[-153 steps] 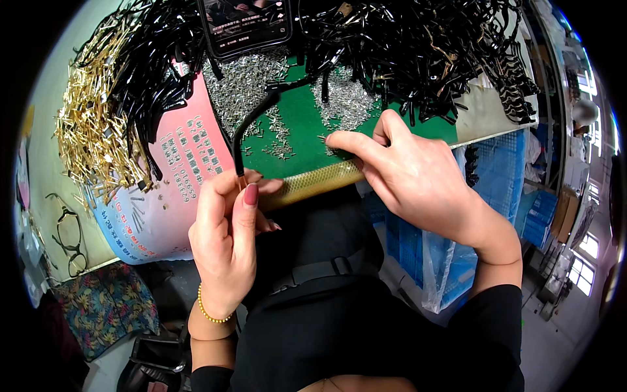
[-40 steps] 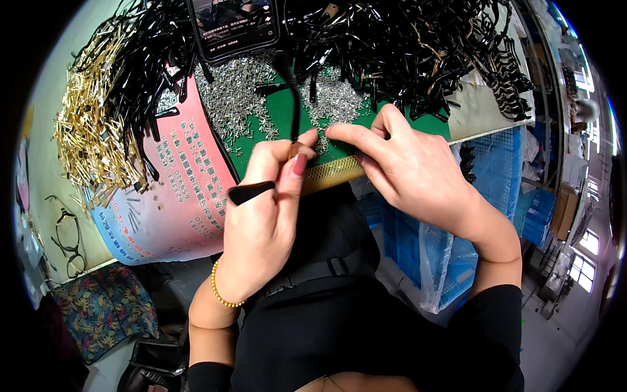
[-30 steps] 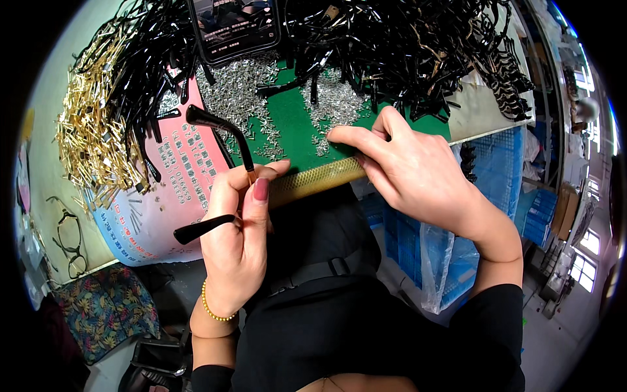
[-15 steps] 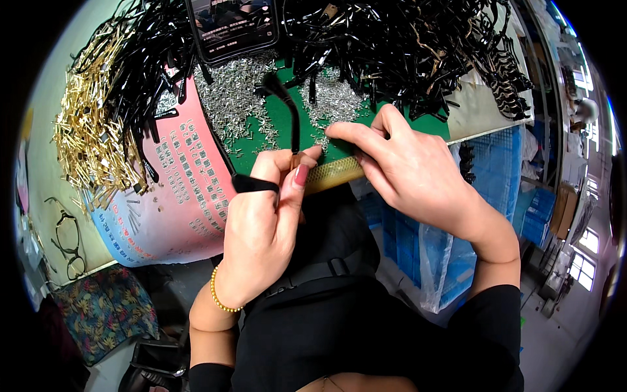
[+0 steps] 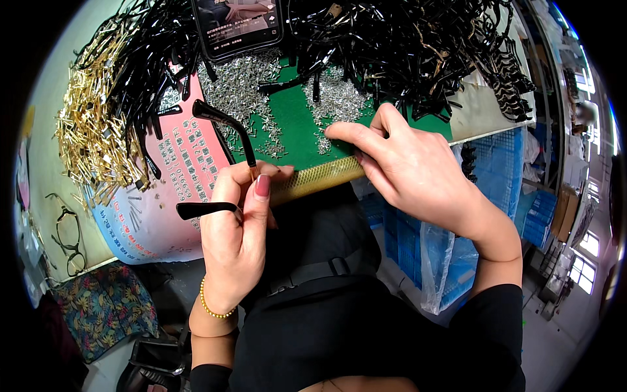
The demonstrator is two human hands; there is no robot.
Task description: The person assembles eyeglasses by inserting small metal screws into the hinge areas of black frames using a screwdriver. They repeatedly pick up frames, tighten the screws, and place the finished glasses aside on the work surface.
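Observation:
My left hand (image 5: 236, 228) is closed, thumb and fingers pinched around two black glasses temples. One temple (image 5: 230, 121) rises from the fingers with its curved tip toward the upper left; the other temple (image 5: 204, 209) sticks out to the left across the hand. Their inner ends are mostly covered by my fingers. My right hand (image 5: 418, 176) rests at the front of a green mat (image 5: 292, 124), index finger stretched to a pile of tiny silver screws (image 5: 334, 98), thumb apart from it. No held thing shows between those fingertips. A second pile of silver screws (image 5: 236, 88) lies to the left.
A heap of black temples (image 5: 405, 46) covers the back, with gold metal pieces (image 5: 91, 124) at left. A phone (image 5: 240, 29) stands behind the screws. A yellow meshed strip (image 5: 320, 180) edges the table. Glasses (image 5: 68, 235) lie far left; blue crates (image 5: 486, 170) stand right.
My left hand has moved left and slightly down with the temples, which have turned so the upper tip points further left. My right hand stays almost in place at the screws.

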